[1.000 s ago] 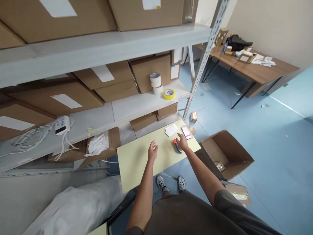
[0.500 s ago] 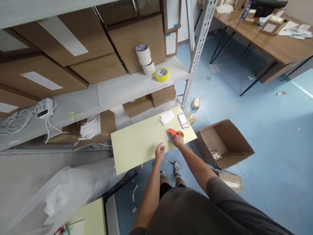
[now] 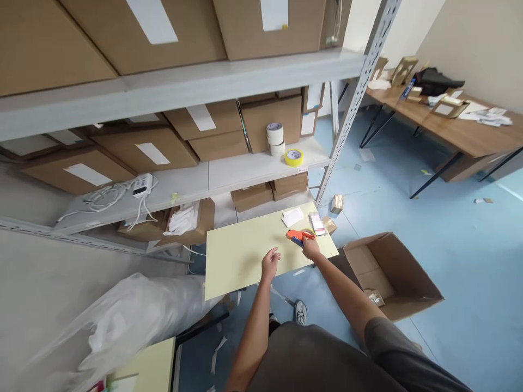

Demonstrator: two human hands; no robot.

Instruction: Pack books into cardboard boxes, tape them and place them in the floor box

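At the right part of the pale yellow board (image 3: 232,256), my right hand (image 3: 311,249) is closed on an orange and blue tape dispenser (image 3: 295,236) with a yellow tape roll behind it. My left hand (image 3: 269,264) hovers by the board's front edge, its fingers loosely apart and nothing in them. Beyond the dispenser, white paper slips (image 3: 292,216) lie on the board. A partly blurred-out printed item (image 3: 317,224) lies near its right end.
Behind the board stands a grey metal shelf (image 3: 229,169) with cardboard boxes, white tape rolls (image 3: 275,140) and a yellow roll (image 3: 293,157). An open carton (image 3: 392,272) sits at right on the blue floor. Plastic wrap (image 3: 143,310) bulges at left.
My view has tilted up, showing more of the shelf. The tape dispenser has turned in my right hand, with more of its blue part showing. My left hand stays free.
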